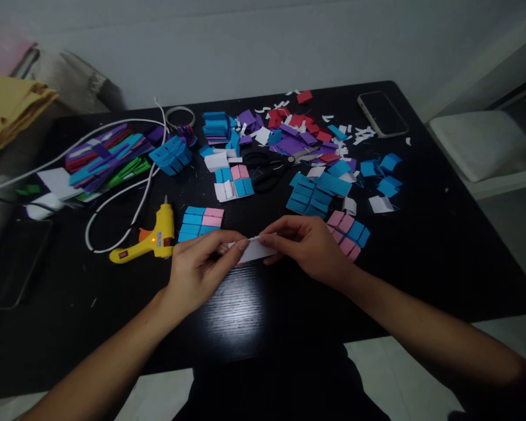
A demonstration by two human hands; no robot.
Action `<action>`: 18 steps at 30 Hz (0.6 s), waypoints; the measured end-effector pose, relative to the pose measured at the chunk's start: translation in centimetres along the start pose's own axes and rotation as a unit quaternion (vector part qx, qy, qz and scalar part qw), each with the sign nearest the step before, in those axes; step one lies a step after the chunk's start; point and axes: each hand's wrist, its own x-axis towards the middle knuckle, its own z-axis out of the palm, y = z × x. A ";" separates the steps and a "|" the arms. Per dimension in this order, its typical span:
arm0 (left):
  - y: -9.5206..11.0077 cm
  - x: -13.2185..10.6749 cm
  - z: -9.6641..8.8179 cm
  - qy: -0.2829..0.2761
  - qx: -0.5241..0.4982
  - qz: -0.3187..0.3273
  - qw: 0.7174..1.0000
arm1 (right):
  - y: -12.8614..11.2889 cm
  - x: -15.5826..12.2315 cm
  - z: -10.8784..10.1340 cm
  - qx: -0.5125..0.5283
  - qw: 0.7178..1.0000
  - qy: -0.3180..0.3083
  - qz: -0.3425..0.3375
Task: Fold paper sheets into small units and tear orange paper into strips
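Observation:
Between my two hands, above the near part of the black table, is a small white paper piece [256,250]. My left hand [204,260] pinches its left end with thumb and fingers. At the other end, my right hand [309,245] grips it the same way. A blue and pink folded-paper block [200,221] lies just beyond my left hand. Another pink and blue block [349,231] is partly covered by my right hand. Farther left rests a yellow glue gun [160,234] with an orange light showing.
Scissors [284,166] lie among purple, red and blue paper scraps [296,137]. A phone [382,114] sits at the back right corner. A white cable [92,225] loops around the left side near bundled paper strips [109,158]. More blue folded pieces [311,196] lie mid-table.

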 end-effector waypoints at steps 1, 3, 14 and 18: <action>0.0 0.0 0.0 0.001 0.003 0.002 1.000 | 0.0 0.0 0.0 -0.003 1.000 0.001 -0.002; 0.1 0.1 -0.1 0.001 0.007 -0.001 1.000 | 0.0 0.0 -0.1 -0.013 1.000 0.000 -0.006; -0.1 0.4 0.2 -0.019 0.001 -0.007 1.000 | 0.2 -0.1 0.1 -0.069 0.997 0.001 -0.020; -0.2 0.1 0.3 -0.038 -0.001 0.005 0.999 | 0.5 -0.3 0.2 -0.108 0.993 -0.009 -0.043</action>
